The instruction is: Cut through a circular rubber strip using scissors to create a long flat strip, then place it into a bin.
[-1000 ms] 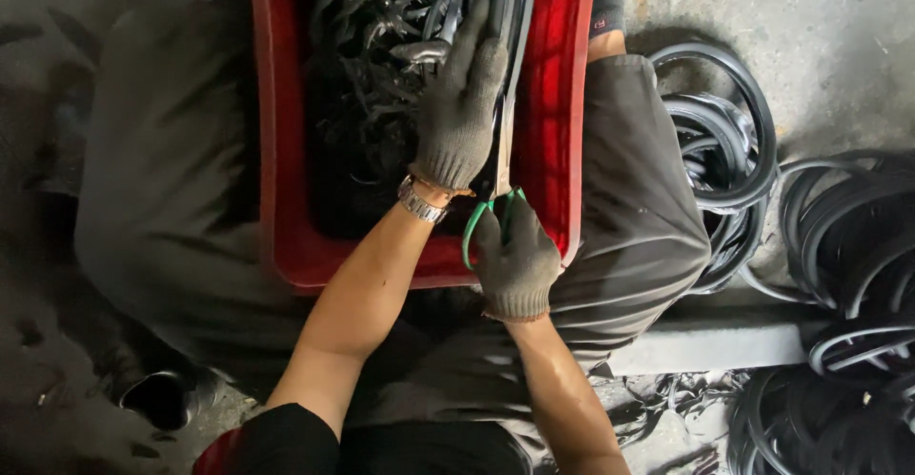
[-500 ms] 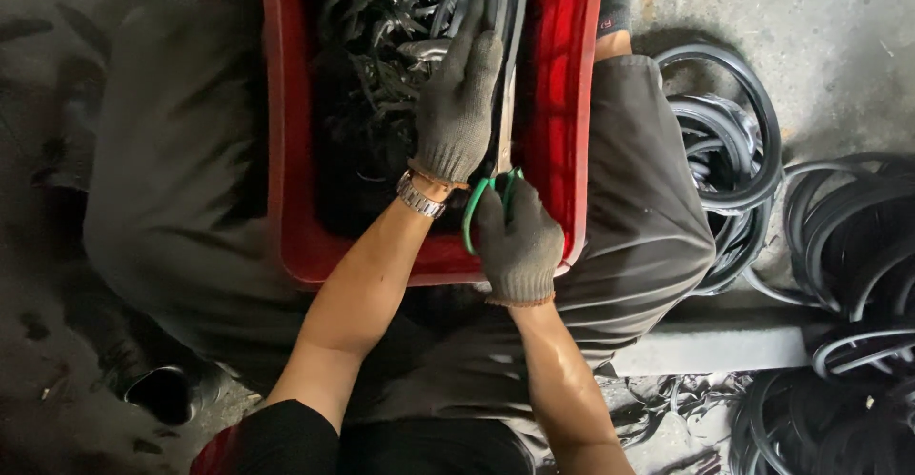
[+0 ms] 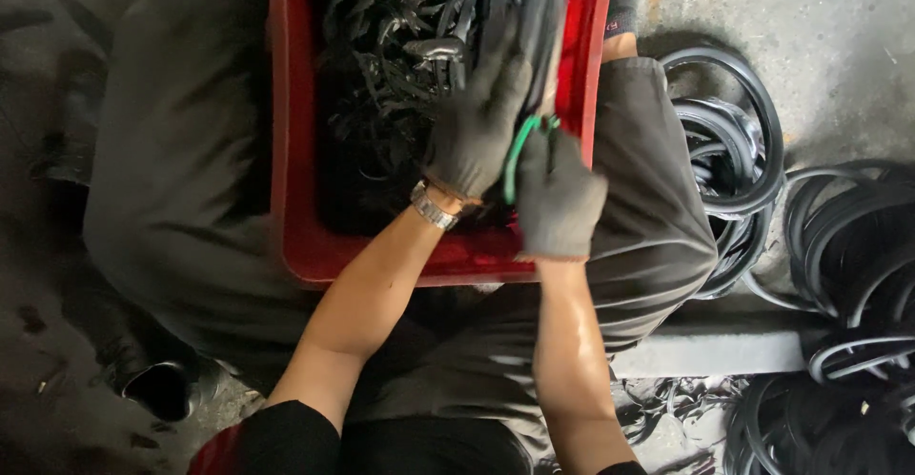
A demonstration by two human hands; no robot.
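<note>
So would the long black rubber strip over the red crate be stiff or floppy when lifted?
Probably floppy: the long black rubber strip resembles the limply tangled scraps in the red plastic crate. Likely light, since the gloved left hand alone steadies it.

The red crate (image 3: 295,199) runs off the top edge of the frame, so its far wall and much of the tangle of black rubber strips (image 3: 400,65) inside are cut away. The green-handled tool (image 3: 519,151) shows only its handles; its working end is hidden between the left hand (image 3: 477,127) and the right hand (image 3: 558,199), so what it bites on cannot be told. Both gloved hands blur slightly. At the right edge the black rubber rings (image 3: 848,246) are cropped. Low at the left, a dark round object (image 3: 157,389) is too dim to identify.
</note>
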